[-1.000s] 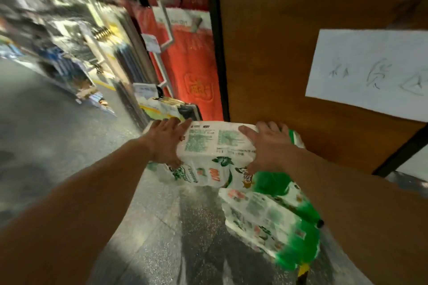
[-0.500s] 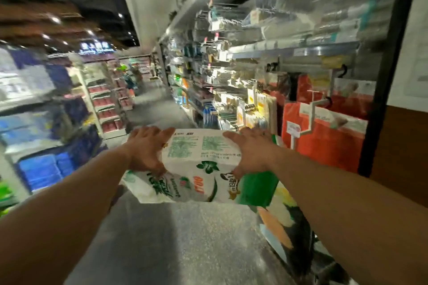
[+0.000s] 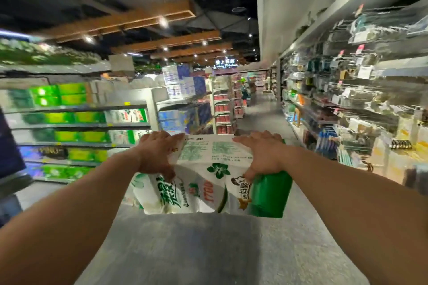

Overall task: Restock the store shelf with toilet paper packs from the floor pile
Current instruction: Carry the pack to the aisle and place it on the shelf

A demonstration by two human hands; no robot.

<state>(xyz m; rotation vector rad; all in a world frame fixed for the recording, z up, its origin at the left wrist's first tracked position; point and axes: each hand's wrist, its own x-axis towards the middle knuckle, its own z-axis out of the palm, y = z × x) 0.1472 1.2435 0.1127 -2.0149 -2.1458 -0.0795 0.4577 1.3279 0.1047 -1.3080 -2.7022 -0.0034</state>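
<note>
A white and green toilet paper pack [image 3: 208, 178] with printed text and a green flower hangs in the air in front of me, above the aisle floor. My left hand [image 3: 157, 155] grips its left top edge, thumb under the side. My right hand [image 3: 261, 155] grips its right top edge, fingers over the top. The store shelf [image 3: 76, 125] at the left carries rows of green and white packs, blurred by motion.
A grey aisle floor [image 3: 208, 250] runs ahead between the left shelving and a long right-hand rack [image 3: 347, 104] of small hanging goods. Blue and white packs [image 3: 183, 90] are stacked at the left shelf's end. More shelving stands far down the aisle.
The view has swung left from the brown wall and floor pile to the open aisle. Both hands keep hold of the pack, now lifted off the pile and carried toward the left shelf.
</note>
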